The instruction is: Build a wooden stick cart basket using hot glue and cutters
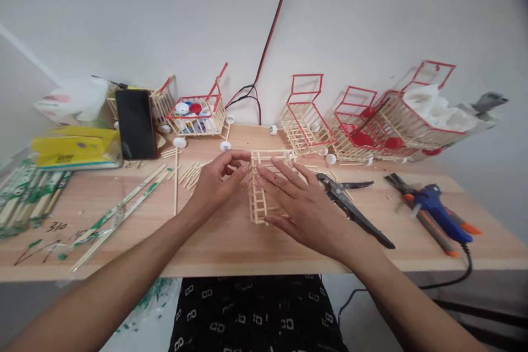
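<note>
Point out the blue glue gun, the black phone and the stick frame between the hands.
Blue glue gun [438,206], head view, on its blue body.
Black phone [135,124], head view, middle of its dark screen.
Stick frame [258,198], head view, on its ladder-like side, between left hand [216,181] and right hand [305,203].

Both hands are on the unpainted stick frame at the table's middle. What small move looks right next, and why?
Probably keep pressing the stick frame steady a moment. The left hand pinches its top rail, and the right hand lies flat against its side with fingers spread, as if holding a joint. The glue gun and pliers lie unused to the right.
</note>
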`<act>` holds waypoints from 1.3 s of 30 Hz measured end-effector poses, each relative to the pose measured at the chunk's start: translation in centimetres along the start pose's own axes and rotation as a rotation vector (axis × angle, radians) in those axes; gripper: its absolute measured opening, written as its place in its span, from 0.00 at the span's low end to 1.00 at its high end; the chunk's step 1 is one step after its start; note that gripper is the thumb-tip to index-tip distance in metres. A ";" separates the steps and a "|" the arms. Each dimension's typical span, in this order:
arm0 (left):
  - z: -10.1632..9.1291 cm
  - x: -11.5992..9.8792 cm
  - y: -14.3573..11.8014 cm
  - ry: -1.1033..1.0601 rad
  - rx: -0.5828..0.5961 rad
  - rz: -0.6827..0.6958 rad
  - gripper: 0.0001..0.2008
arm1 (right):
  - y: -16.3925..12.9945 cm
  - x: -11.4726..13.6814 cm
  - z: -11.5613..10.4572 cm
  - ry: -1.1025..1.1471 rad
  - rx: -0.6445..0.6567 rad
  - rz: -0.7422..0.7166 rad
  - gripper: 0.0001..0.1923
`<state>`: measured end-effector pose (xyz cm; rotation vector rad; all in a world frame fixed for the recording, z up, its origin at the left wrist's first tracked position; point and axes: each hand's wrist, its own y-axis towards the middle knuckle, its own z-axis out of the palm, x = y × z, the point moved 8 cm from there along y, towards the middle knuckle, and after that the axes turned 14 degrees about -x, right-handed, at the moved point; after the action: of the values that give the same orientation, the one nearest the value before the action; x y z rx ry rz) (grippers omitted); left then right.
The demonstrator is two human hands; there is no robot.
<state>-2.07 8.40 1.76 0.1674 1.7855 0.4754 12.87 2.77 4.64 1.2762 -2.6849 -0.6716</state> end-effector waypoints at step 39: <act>-0.8 0.9 0.5 0.098 -0.117 -0.103 0.11 | -28.8 -24.9 -3.7 -0.375 0.055 1.080 0.30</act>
<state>-3.13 8.96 1.27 -0.0301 1.8461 0.5202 50.52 4.41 -1.75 -0.4314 -3.0691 -0.6738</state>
